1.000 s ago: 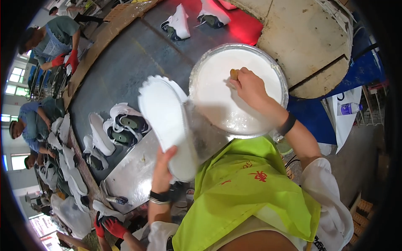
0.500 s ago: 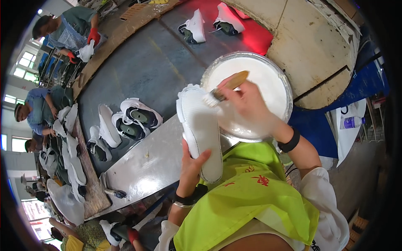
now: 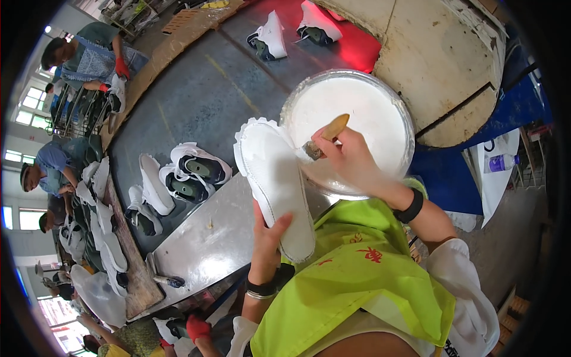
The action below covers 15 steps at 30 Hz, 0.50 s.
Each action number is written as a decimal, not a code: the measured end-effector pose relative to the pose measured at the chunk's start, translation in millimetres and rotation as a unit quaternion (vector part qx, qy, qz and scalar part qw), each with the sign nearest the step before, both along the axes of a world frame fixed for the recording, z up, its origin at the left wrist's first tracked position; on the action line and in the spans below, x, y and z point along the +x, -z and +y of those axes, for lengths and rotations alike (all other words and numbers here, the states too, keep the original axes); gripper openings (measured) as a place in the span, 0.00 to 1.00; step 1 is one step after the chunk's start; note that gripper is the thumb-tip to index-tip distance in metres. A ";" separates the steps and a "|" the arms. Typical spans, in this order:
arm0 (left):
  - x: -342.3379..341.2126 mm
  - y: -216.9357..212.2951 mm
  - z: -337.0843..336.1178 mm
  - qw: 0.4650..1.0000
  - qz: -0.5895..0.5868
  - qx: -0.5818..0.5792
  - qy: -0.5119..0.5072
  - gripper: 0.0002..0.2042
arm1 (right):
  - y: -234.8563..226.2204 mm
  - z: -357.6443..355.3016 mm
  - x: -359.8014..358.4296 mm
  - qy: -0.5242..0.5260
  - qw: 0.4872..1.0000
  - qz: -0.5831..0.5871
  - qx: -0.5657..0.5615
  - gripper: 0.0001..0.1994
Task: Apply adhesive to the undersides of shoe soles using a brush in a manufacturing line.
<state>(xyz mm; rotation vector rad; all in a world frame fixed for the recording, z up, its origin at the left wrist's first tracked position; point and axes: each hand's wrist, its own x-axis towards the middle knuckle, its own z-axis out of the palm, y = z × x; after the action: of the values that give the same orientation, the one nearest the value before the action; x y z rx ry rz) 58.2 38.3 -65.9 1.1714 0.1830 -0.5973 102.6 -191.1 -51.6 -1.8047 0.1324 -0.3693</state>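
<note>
A white shoe (image 3: 275,184) is held sole up, toe pointing away from me. My left hand (image 3: 267,235) grips it near the heel, with the thumb across the bottom. In my right hand (image 3: 351,156) is a brush (image 3: 330,132) with a wooden handle; its bristles touch the side edge of the shoe near the toe. Right beside the shoe, a wide round tub (image 3: 407,119) holds white liquid, and my right hand is over its near part.
Several white shoes with dark linings (image 3: 193,169) stand on the dark conveyor belt (image 3: 220,83) at left. Two more shoes (image 3: 270,38) sit at the far end. A second brush (image 3: 166,278) lies on the metal tabletop (image 3: 208,244). Co-workers (image 3: 95,50) handle shoes along the left side.
The brush has gone from the toe area of the sole to the shoe's right edge, slightly lower. The shoe's toe has shifted a little left in view.
</note>
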 end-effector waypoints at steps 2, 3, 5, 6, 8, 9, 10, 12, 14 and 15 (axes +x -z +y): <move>2.0 -5.2 -1.1 1.000 -0.003 0.008 0.014 0.38 | -12.8 -3.2 3.6 0.003 1.000 -0.002 -0.022 0.10; 3.0 -7.5 -2.3 1.000 -0.003 0.010 0.021 0.38 | -21.7 -2.7 17.8 0.002 0.998 -0.055 -0.012 0.09; 1.4 -11.8 -2.7 0.999 0.012 0.019 0.024 0.38 | -29.0 4.1 27.1 0.001 0.994 -0.107 -0.001 0.08; -0.3 -11.0 -2.7 0.999 0.013 0.020 0.027 0.38 | -30.5 7.1 27.4 -0.014 0.996 -0.083 0.039 0.08; 1.8 -6.1 -2.3 0.998 -0.034 0.043 0.015 0.39 | -29.3 14.9 19.8 -0.048 0.997 -0.059 0.023 0.08; 5.2 -6.4 -3.7 0.998 -0.036 0.042 0.011 0.39 | -27.6 16.9 9.6 -0.053 0.997 -0.061 0.021 0.08; 6.0 -7.8 -6.3 0.997 -0.048 0.058 0.011 0.40 | -26.3 17.1 -4.2 -0.081 0.993 -0.085 -0.024 0.08; 5.5 -5.5 -5.8 0.996 -0.057 0.074 0.005 0.41 | -28.3 25.2 -17.6 -0.125 0.990 -0.059 -0.007 0.09; 4.8 2.2 -2.6 0.982 -0.109 0.150 0.015 0.44 | -45.8 24.8 -4.4 -0.107 0.993 -0.012 0.052 0.09; 2.7 6.0 -1.0 0.983 -0.109 0.150 0.016 0.44 | -51.5 22.4 6.6 -0.087 0.989 0.034 0.111 0.09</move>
<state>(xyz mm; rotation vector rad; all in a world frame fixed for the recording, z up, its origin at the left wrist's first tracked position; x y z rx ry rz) 61.0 37.3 -71.9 1.5239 0.0686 -0.4744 109.1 -168.7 -0.1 -1.5946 0.0599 -0.1614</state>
